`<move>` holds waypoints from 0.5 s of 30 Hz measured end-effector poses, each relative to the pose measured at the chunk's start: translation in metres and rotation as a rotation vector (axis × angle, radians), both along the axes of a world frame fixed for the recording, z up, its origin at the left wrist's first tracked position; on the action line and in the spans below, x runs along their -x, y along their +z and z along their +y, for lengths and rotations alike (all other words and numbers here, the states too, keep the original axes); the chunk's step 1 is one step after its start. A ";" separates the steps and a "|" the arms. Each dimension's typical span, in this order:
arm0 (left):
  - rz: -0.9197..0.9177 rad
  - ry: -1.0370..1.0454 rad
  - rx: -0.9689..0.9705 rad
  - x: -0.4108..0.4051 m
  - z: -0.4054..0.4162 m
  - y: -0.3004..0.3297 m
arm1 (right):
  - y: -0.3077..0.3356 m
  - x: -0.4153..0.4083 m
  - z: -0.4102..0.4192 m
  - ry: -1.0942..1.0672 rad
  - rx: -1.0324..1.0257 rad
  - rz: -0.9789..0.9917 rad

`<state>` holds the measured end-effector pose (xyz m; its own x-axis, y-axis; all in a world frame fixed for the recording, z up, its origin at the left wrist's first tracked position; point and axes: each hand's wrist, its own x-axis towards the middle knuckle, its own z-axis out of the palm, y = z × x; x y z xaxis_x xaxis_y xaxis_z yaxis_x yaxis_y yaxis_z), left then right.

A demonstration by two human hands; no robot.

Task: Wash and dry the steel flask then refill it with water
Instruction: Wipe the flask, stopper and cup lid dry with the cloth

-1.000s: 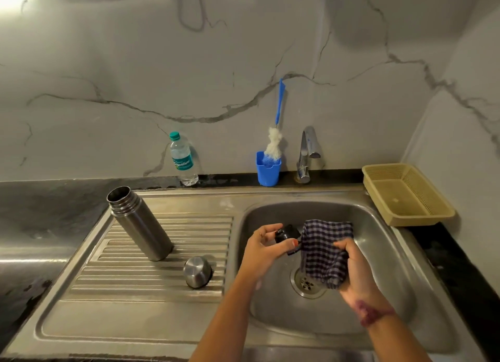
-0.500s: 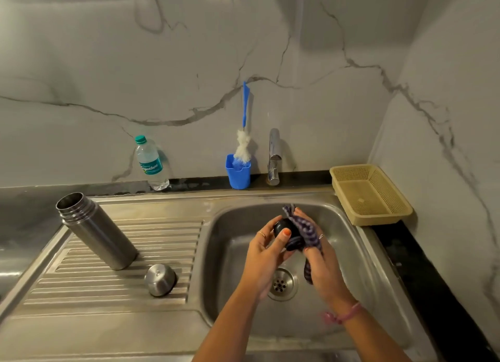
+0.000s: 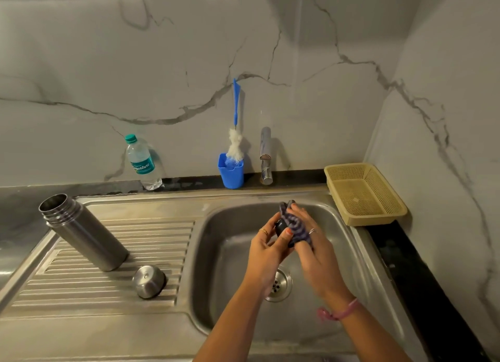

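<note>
Drying step, judging by the layout; steel flask (image 3: 84, 233) stands open-mouthed and tilted on the ribbed drainboard (image 3: 151, 242) left of the sink bowl (image 3: 221, 253); its steel cup lid (image 3: 148, 281) sits upside-down just beside the flask's base, apart from it.

Both hands are over the bowl, above the drain (image 3: 278, 284); left hand (image 3: 266, 249) has its grip curled round a small black stopper (image 3: 281, 226), thumb across the front of it; right hand (image 3: 311, 242) pinches a checked cloth (image 3: 293, 223) and presses it against the stopper; cloth is bunched, so I can't tell how much of the stopper it actually covers.

Risks from here:
- stopper is small and probably wet; a two-hand rub right over the drain means a slip drops it into the bowl; too big for the drain holes by the look, but it'd need rewashing
- bunched cloth likely misses threads or seal grooves; damp left there ends up inside the flask
- flask looks as if it leans on the ribs; an elbow or the cloth catching it could tip it into the bowl or off the table
- refill source unclear; tap (image 3: 265, 156) is off and the plastic water bottle (image 3: 142, 163) stands capped against the wall; flask body not yet checked dry inside.

Brush in blue holder (image 3: 231, 169) and yellow basket (image 3: 364, 192) are well clear of the hands.
</note>
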<state>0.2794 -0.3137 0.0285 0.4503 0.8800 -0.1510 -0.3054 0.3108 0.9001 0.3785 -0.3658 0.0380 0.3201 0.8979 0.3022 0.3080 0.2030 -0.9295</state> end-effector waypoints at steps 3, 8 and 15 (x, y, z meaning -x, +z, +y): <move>0.002 0.007 0.007 -0.001 -0.001 -0.001 | -0.007 -0.006 -0.003 0.045 -0.001 -0.047; -0.013 -0.003 0.056 -0.006 -0.004 -0.005 | -0.005 -0.019 0.006 -0.043 0.152 0.255; -0.085 -0.009 0.119 -0.006 0.001 -0.010 | -0.022 -0.022 0.002 0.064 0.066 -0.058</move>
<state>0.2858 -0.3129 0.0188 0.4740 0.8539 -0.2151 -0.3757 0.4170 0.8276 0.4005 -0.3637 0.0164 0.2454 0.9345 0.2580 0.3503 0.1627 -0.9224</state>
